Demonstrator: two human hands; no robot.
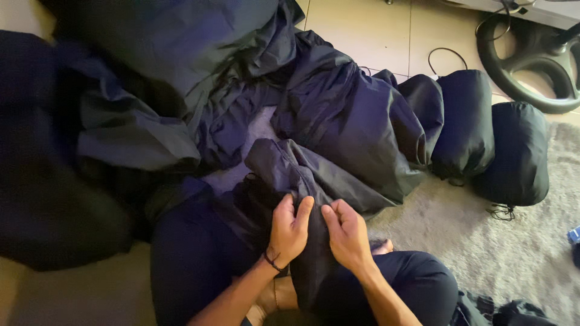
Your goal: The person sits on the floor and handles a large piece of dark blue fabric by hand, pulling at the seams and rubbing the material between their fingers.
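Dark navy fabric point(338, 121) looks thin synthetic cloth, smooth, faint sheen, heavily creased. Two stuffed sacks point(465, 121) same cloth, pulled taut, matt. Rug point(483, 241) grey, shaggy, rough pile. Floor tiles point(356, 30) beige, smooth, slightly glossy. Black ring-shaped base point(531, 60) hard plastic, dull gloss.

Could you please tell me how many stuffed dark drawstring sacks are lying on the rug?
2: one sack stands beside the loose dark fabric, and the other sack lies just right of it on the grey rug. More could be hidden under the fabric pile.
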